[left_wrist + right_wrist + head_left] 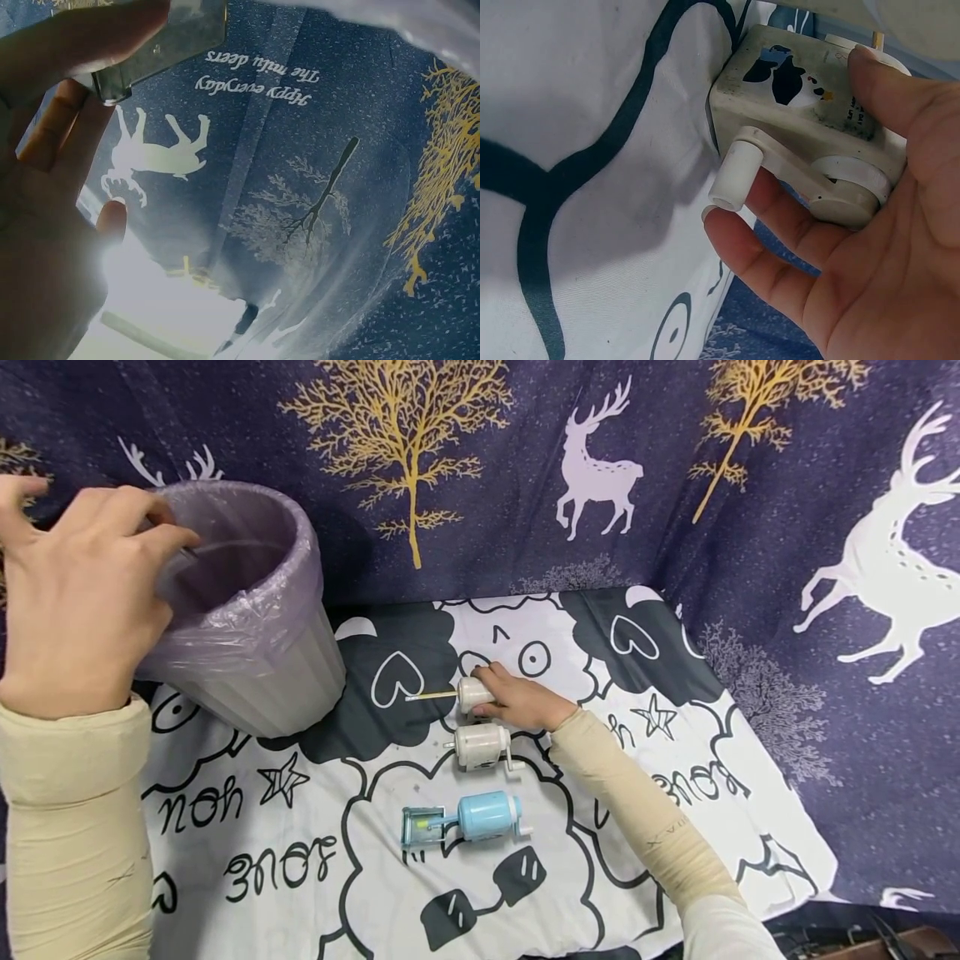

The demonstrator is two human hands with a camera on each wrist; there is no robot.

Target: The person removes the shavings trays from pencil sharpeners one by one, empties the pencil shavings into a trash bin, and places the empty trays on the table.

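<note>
My left hand is raised at the rim of the lined bin. It pinches a small clear plastic box, which the left wrist view shows between thumb and fingers; the head view hides most of it. Over on the cloth, my right hand grips a white crank pencil sharpener. A yellow pencil sticks out of its left end. In the right wrist view the thumb lies on the printed body, with fingers below, near the crank handle.
Nearer me stand a second whitish sharpener and a blue sharpener with a clear bluish part at its front. A patterned cloth covers the table. Behind hangs a dark curtain with deer and trees.
</note>
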